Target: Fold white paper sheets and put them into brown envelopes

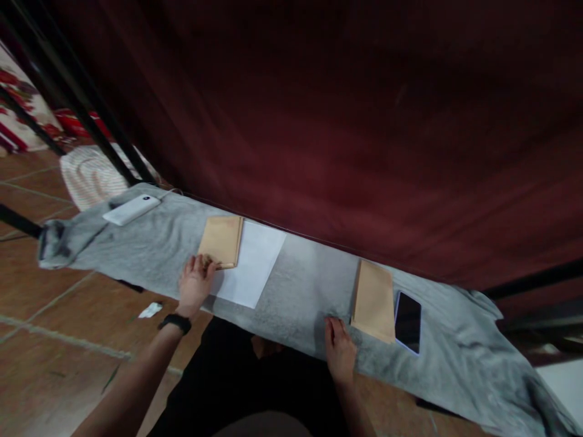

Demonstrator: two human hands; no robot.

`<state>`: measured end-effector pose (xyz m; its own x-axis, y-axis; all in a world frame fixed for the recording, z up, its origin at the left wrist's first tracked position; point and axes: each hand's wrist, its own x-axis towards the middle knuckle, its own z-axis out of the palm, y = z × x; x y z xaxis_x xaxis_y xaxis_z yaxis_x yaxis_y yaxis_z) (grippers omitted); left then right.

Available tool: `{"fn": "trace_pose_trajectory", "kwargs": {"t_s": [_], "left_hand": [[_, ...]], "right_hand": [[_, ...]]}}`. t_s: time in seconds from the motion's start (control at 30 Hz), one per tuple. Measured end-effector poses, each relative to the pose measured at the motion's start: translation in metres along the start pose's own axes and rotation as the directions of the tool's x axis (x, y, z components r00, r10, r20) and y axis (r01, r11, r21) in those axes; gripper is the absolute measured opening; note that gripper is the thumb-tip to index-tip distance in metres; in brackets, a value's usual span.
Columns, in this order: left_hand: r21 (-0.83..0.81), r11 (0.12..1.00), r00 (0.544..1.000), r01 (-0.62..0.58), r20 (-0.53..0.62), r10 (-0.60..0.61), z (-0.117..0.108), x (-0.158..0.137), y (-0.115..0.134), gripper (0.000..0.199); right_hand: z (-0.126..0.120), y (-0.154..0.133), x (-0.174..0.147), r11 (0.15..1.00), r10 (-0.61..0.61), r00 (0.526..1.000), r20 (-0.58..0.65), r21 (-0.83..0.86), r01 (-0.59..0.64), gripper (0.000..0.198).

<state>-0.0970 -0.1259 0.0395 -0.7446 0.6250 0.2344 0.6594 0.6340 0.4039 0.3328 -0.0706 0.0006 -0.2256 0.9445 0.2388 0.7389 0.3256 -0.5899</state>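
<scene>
My left hand [195, 284] is at the near left corner of a stack of brown paper envelopes [222, 238]. Its fingers and thumb close around a small tan clump [207, 261] whose kind I cannot make out. Beneath the stack, and sticking out to its right, lies a white sheet of paper [255, 261]. My right hand [340, 351] rests on the grey cloth near the front edge with its fingers curled and nothing visible in them. Just beyond it, to the right, is a second stack of brown envelopes [374, 298], apart from the hand.
A dark-screened phone [408, 321] lies beside the right stack. At the far left of the grey cloth [300, 303] is a white device [132, 209] with a cable. A dark red curtain [319, 121] hangs behind the table, and black poles [86, 103] stand at the left.
</scene>
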Motion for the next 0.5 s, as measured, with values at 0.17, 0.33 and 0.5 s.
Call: {"fn": "trace_pose_trajectory", "kwargs": {"t_s": [0.17, 0.33, 0.5], "left_hand": [[0.033, 0.983, 0.979, 0.183, 0.083, -0.186, -0.004, 0.023, -0.015, 0.065], [0.131, 0.975, 0.975, 0.177, 0.112, -0.192, 0.0, 0.041, -0.02, 0.07], [0.131, 0.985, 0.981, 0.116, 0.142, -0.134, 0.002, 0.048, -0.024, 0.069]], "right_hand": [[0.002, 0.002, 0.0, 0.996, -0.052, 0.998, -0.016, -0.076, 0.051, 0.044], [0.004, 0.0, -0.001, 0.993, -0.054, 0.998, -0.023, -0.11, 0.051, 0.043], [0.003, -0.001, -0.002, 0.998, -0.014, 1.0, -0.012, -0.057, 0.013, 0.042]]}}
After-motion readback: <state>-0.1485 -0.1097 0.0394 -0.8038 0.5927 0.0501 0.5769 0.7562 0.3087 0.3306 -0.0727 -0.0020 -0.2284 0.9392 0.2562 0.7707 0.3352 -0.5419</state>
